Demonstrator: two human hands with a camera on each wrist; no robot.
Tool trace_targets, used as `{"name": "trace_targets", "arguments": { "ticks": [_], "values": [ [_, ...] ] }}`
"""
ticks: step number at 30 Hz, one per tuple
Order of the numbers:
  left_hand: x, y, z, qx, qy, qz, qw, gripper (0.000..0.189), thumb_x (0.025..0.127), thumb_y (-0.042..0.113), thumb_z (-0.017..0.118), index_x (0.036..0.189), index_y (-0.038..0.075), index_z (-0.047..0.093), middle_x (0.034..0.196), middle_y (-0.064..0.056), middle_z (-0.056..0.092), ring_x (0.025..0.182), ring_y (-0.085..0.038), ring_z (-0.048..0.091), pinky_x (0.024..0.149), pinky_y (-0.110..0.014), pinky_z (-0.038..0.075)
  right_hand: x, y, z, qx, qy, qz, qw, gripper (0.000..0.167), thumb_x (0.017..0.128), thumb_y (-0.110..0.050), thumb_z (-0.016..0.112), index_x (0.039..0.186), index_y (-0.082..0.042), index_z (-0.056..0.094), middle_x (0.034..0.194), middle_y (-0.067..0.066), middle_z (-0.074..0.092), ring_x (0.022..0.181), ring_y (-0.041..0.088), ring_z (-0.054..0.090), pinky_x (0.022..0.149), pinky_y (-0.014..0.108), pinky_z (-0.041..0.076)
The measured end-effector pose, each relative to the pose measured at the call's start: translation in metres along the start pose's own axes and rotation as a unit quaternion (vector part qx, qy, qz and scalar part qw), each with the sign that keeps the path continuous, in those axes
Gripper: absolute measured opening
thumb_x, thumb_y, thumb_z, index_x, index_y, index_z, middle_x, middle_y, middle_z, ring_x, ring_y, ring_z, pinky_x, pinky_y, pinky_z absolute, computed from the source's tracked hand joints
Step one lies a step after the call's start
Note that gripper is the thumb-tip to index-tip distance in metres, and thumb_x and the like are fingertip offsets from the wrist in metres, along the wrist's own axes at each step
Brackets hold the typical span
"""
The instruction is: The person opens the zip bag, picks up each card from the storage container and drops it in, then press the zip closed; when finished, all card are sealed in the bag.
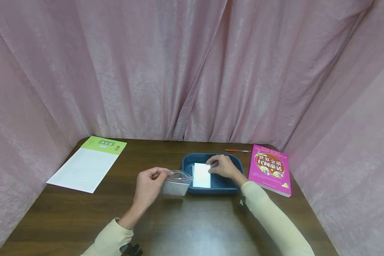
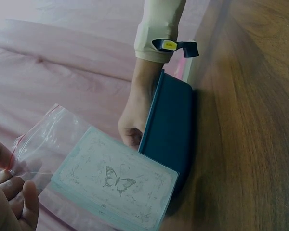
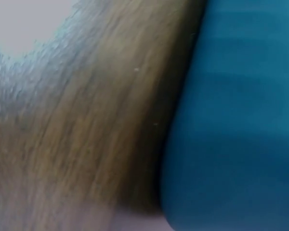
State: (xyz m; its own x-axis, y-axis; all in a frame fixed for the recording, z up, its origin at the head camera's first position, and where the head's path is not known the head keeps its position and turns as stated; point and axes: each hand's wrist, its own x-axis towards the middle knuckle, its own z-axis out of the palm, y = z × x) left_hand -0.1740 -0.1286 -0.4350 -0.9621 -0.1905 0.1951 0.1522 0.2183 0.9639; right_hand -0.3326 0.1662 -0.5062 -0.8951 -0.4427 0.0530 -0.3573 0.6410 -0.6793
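Note:
My left hand point(image 1: 148, 185) pinches the top edge of a clear zip bag point(image 1: 181, 175) with a red seal line, its mouth gaping. Inside the bag sits a stack of pale cards point(image 2: 116, 180), the front one printed with a butterfly. My right hand point(image 1: 224, 166) reaches over a blue plastic bin point(image 1: 216, 191) and pinches a white card point(image 1: 201, 176) by its right edge. The bag overlaps the bin's left side in the head view. In the left wrist view, the bin's wall hides part of the right hand's fingers.
A green-topped writing pad point(image 1: 86, 169) lies on the left of the wooden table point(image 1: 192, 224). A red pen point(image 1: 238, 150) is behind the bin, and a pink book point(image 1: 270, 170) lies to its right. Pink curtains point(image 1: 147, 71) hang around the table.

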Motion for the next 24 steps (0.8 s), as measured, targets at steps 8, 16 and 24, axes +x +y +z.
{"name": "trace_targets", "arguments": {
  "ticks": [8, 16, 24],
  "values": [
    [0.000, 0.000, 0.001, -0.004, -0.003, -0.003, 1.0000, 0.012, 0.094, 0.015, 0.071, 0.090, 0.010, 0.081, 0.089, -0.006, 0.079, 0.070, -0.014, 0.064, 0.051, -0.022, 0.035, -0.010, -0.010, -0.018, 0.106, -0.017, 0.006, 0.9942, 0.033, 0.085, -0.005, 0.081, 0.117, -0.002, 0.073, 0.104, 0.010, 0.076, 0.095, 0.022, 0.073, 0.084, 0.039, 0.059],
    [0.002, -0.001, 0.003, 0.018, 0.001, -0.024, 0.9996, 0.013, 0.094, 0.009, 0.069, 0.090, 0.006, 0.081, 0.089, -0.009, 0.078, 0.071, -0.017, 0.064, 0.053, -0.022, 0.035, -0.019, -0.021, -0.031, 0.140, -0.004, 0.006, 0.9901, 0.026, 0.088, -0.011, 0.080, 0.113, -0.007, 0.075, 0.100, 0.008, 0.075, 0.092, 0.021, 0.071, 0.081, 0.038, 0.059],
    [0.002, 0.000, 0.004, 0.006, -0.004, -0.010, 0.9999, 0.012, 0.094, 0.014, 0.070, 0.090, 0.010, 0.081, 0.089, -0.006, 0.078, 0.067, -0.011, 0.060, 0.051, -0.022, 0.035, -0.029, -0.041, -0.045, 0.123, 0.068, -0.027, 0.9897, 0.024, 0.089, -0.007, 0.077, 0.113, -0.006, 0.075, 0.094, 0.011, 0.073, 0.084, 0.025, 0.073, 0.074, 0.037, 0.061]
  ]
}}
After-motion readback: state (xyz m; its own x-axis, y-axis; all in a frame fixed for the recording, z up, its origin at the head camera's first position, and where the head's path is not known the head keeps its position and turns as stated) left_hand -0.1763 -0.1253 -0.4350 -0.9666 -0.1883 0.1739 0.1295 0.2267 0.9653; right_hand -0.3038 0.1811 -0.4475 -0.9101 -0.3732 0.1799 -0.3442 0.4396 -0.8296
